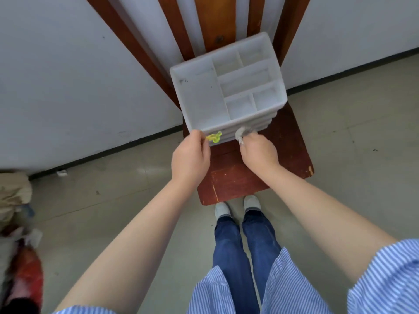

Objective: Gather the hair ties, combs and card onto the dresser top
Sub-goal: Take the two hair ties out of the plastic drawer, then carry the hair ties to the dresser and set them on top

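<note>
A white plastic organiser (199,96) with drawers and an open, divided top stands on a red-brown wooden chair seat (292,155). Its top compartments hold nothing that I can see. My left hand (190,159) pinches a yellow-green coiled hair tie (215,137) just in front of the organiser's lower front edge. My right hand (258,152) is closed on a grey fabric hair tie (242,133), also against the organiser's front. No comb or card shows in this view.
The chair back's wooden slats (215,21) rise behind the organiser against a white wall. My feet (235,207) stand right at the seat's front edge. A heap of cloth and red bags (20,234) lies on the floor at far left.
</note>
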Demonstrator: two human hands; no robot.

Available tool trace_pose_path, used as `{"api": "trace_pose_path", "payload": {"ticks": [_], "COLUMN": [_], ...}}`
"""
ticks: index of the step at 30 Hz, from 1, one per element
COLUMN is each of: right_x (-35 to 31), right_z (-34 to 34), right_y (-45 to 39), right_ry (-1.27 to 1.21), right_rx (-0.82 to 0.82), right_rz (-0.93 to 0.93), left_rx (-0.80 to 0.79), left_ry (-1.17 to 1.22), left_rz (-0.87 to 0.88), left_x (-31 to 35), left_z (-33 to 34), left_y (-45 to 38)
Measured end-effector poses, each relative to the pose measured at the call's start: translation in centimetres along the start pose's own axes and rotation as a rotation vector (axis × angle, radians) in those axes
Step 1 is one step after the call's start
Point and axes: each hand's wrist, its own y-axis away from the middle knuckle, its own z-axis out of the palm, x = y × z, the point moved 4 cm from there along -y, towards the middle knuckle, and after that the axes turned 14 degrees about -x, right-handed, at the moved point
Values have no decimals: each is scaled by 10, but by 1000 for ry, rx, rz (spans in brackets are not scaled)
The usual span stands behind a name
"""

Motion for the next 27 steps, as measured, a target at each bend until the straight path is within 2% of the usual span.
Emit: {"api": "trace_pose_path", "payload": {"ticks": [5, 9, 13, 16, 20, 24, 27], "right_x": [14, 47, 81, 96, 88, 57, 33], "right_z": [-35, -60, -71, -51, -1, 61, 114], "right_y": [67, 134, 244, 358, 532, 698, 811], "right_ry": [-43, -124, -220, -299, -330, -404, -473], "right_rx": [10, 91, 278, 384, 518, 628, 652], "right_rz": [84, 306, 618, 838, 1182, 1555, 1742], "left_rx": [-297, -486, -578, -659, -703, -749, -760], "left_ry": [-335, -689, -904, -1001, -1062, -980, -913], "left_rz": [258, 610, 923, 1179, 1638, 2146, 2380], "left_x": [57, 146, 235, 287, 338, 356, 350], "left_z": [5, 31, 71, 109, 173, 228, 270], "left_y": [-1, 9, 68, 154, 315, 510, 650]}}
